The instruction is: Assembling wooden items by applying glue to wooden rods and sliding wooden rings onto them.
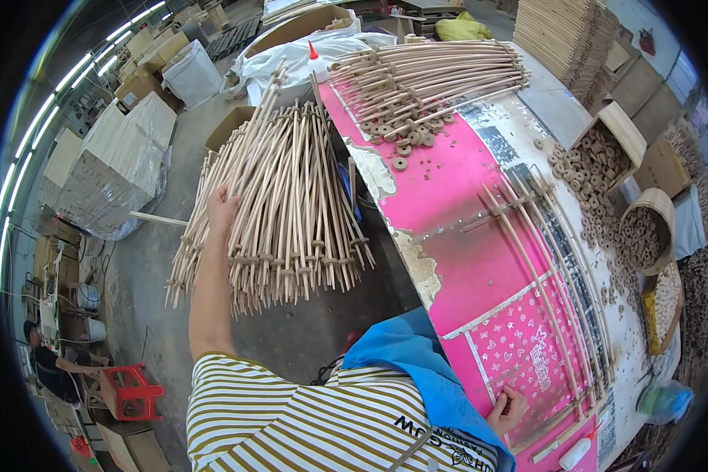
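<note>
My left hand [223,206] is closed around a thin wooden rod at the left side of a large heap. That heap of wooden rods [279,189] stands left of the table, many of them with small round wooden discs near their ends. My right hand [507,409] rests at the near edge of the pink table surface [456,291], fingers loosely curled and apart, with nothing visible in it. Beside it, several rods [539,275] lie lengthwise in a slatted frame, some with discs at the far end. A white glue bottle [577,454] lies close to my right hand.
More disc-fitted rods [440,75] lie at the table's far end, with loose wooden discs [405,141] below them. At right, tipped containers [645,228] spill discs. A red-tipped bottle [316,67] stands at the far edge. At lower left, a person [59,366] sits near a red stool [134,391].
</note>
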Demonstrator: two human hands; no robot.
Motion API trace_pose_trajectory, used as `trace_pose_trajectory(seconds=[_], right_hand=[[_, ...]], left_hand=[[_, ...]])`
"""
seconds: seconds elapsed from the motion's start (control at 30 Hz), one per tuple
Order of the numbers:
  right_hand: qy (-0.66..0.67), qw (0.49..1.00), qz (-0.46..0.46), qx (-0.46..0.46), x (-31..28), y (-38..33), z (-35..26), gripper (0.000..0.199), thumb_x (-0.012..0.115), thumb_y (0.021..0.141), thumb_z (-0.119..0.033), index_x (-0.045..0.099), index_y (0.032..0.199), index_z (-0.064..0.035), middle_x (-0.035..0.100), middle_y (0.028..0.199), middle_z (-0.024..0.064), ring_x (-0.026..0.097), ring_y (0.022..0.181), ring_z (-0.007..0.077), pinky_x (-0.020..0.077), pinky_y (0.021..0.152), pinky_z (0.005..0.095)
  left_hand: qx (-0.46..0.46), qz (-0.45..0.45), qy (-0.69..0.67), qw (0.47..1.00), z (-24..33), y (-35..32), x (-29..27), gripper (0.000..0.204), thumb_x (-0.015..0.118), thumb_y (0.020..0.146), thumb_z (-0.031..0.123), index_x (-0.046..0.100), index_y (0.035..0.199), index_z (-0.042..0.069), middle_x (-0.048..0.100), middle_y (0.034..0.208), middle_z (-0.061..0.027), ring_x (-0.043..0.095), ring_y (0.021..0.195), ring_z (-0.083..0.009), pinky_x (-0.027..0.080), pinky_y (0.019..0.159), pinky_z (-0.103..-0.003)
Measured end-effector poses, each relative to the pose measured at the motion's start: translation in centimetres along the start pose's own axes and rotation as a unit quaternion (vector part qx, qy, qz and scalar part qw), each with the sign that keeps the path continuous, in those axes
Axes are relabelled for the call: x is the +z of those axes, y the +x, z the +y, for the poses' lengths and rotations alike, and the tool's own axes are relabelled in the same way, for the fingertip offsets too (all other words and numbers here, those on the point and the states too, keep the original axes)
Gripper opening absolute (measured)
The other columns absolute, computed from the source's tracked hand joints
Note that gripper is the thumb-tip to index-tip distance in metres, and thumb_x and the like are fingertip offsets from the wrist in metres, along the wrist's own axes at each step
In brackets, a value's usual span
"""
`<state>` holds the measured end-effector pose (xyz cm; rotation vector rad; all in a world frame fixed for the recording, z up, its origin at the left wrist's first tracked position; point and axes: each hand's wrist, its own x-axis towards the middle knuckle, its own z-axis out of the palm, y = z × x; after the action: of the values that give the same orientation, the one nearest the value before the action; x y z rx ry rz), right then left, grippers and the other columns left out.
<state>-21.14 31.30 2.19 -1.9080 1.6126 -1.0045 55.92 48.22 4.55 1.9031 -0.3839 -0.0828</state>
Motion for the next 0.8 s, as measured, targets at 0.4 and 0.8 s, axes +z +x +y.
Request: trace_pose_trajectory(seconds=[0.4, 0.8], right_hand=[[-0.032, 0.999, -0.005, 0.006, -0.1, 0.3, -1.1, 0.013, 0.063, 0.095, 0.002, 0.071, 0.105, 0.0003, 0.06, 0.097, 0.0112, 0.055, 0.093, 0.0251, 0.0442, 0.079, 0.0362], [-0.025, 0.999, -0.023, -0.012, -0.2, -0.1, 1.0, 0.013, 0.061, 0.099, -0.001, 0.071, 0.109, 0.002, 0.061, 0.1, 0.0123, 0.057, 0.097, 0.0263, 0.0467, 0.083, 0.0373]], left_hand=[[-0.195, 0.045, 0.018, 0.98, -7.7, 6.4, 9.8, 0.035, 0.069, 0.085, -0.014, 0.067, 0.119, -0.005, 0.072, 0.088, -0.0118, 0.067, 0.066, -0.0209, 0.053, 0.054, -0.034], [-0.134, -0.038, 0.125, 0.982, -6.5, 3.2, 11.3, 0.063, 0.075, 0.079, -0.004, 0.06, 0.14, -0.001, 0.07, 0.13, -0.0171, 0.07, 0.114, -0.0284, 0.057, 0.098, -0.039]])
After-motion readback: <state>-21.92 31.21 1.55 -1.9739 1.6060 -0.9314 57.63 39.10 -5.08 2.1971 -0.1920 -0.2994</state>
